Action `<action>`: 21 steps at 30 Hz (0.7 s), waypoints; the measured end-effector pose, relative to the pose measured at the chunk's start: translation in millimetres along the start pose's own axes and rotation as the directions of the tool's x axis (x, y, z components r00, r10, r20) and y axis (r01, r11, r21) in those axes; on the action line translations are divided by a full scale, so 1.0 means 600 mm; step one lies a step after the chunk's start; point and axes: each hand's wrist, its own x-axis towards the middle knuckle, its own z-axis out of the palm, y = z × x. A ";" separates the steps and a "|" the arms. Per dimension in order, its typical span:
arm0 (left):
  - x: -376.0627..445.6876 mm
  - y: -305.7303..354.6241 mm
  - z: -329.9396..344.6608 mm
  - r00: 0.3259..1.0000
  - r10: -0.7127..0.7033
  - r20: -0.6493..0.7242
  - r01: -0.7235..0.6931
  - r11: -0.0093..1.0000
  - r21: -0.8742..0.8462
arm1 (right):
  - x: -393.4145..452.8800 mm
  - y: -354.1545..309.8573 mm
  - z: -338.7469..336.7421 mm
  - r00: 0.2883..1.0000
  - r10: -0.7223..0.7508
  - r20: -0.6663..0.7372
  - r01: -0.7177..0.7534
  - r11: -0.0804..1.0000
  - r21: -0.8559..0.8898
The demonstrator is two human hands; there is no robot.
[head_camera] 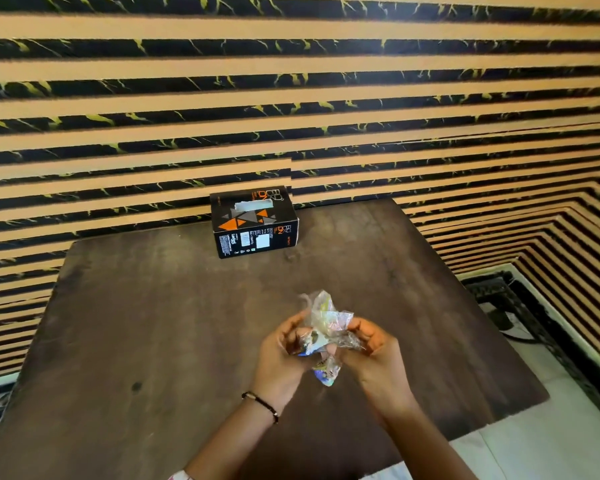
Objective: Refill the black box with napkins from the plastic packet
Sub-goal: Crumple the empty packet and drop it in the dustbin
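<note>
A black box (255, 221) with orange triangles stands at the far edge of the dark table (153, 306), against the wall. White shows through the slot in its top. Over the table's middle I hold a crumpled clear plastic packet (326, 320) between both hands. My left hand (284, 355) grips its left side, and my right hand (374, 351) grips its right side. The packet looks scrunched and flat; I cannot tell whether any napkins are inside it.
A striped black-and-tan wall rises right behind the box. The table's right edge drops to a light floor (534, 445), where a dark ornate frame (520, 306) lies by the wall.
</note>
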 end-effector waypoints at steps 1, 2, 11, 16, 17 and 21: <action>-0.001 0.001 0.002 0.999 -0.017 0.039 0.018 1.000 -0.015 | -0.006 0.002 -0.003 1.000 -0.003 -0.014 0.003 1.000 0.002; -0.001 -0.002 0.003 0.998 -0.020 0.067 0.021 1.000 -0.015 | -0.011 0.005 -0.007 1.000 -0.008 -0.027 0.008 1.000 0.001; -0.016 0.013 0.057 0.986 0.072 0.153 -0.084 0.994 0.075 | -0.050 -0.022 -0.082 1.000 -0.012 -0.025 0.012 1.000 0.001; -0.034 0.022 0.150 0.963 0.082 0.258 -0.097 0.994 0.047 | -0.079 -0.053 -0.155 0.986 0.164 -0.009 -0.160 0.968 0.194; -0.037 0.023 0.168 0.958 0.082 0.274 -0.100 0.993 0.055 | -0.086 -0.057 -0.169 0.980 0.199 -0.014 -0.190 0.950 0.247; -0.072 0.007 0.269 0.936 0.105 0.336 -0.143 0.986 0.091 | -0.133 -0.072 -0.263 0.971 0.227 -0.069 -0.190 0.920 0.344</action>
